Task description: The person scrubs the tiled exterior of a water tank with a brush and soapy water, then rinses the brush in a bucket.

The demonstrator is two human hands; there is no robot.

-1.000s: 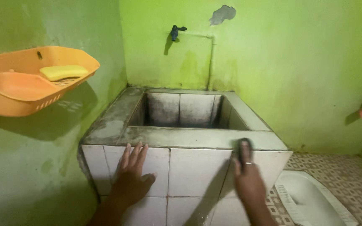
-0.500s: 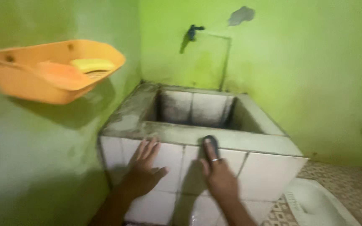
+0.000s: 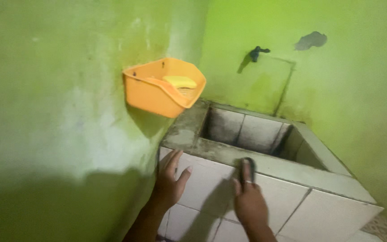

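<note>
Left hand [image 3: 170, 179] lies open, fingers spread flat on the white tiled front of the water basin [image 3: 292, 204], while the right hand [image 3: 248, 201] presses a dark brush [image 3: 249, 169], largely hidden beneath its fingers, against the basin's upper edge.

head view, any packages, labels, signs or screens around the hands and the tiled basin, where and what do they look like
None in view: no package, label, sign or screen.
Orange basket: plastic, on the green wall left of the basin, holding a yellow bar.
Tiled basin: plain white tiles, grey rim.
</note>
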